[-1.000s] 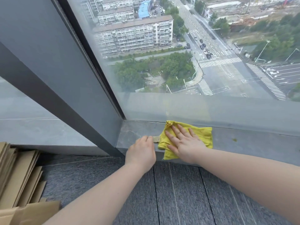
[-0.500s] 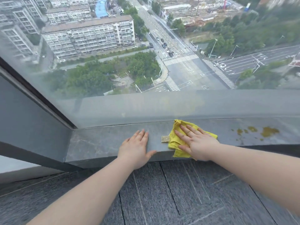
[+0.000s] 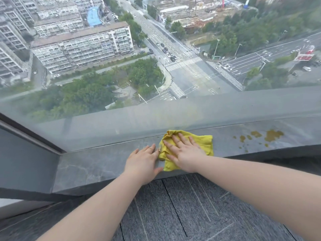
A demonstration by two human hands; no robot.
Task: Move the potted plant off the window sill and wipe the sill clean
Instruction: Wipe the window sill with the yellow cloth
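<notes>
Pressing flat right hand [image 3: 184,152] on cloth [image 3: 205,143], flat left hand [image 3: 144,160] at sill [image 3: 97,164] edge

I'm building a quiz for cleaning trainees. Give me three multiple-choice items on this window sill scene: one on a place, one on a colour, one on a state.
1. Where are the brownish-yellow stains on the grey stone sill?
A. right of the cloth
B. left of the left hand
C. under the cloth

2. What colour is the crumpled cleaning cloth?
A. blue
B. yellow
C. white

3. How is the right hand?
A. a fist in the air
B. pinching a corner
C. flat, pressing the cloth

Key: 1 A, the stains lie towards the sill's right end; 2 B, plainly yellow; 3 C, its fingers are spread on the cloth, while the left hand rests beside it.
</notes>
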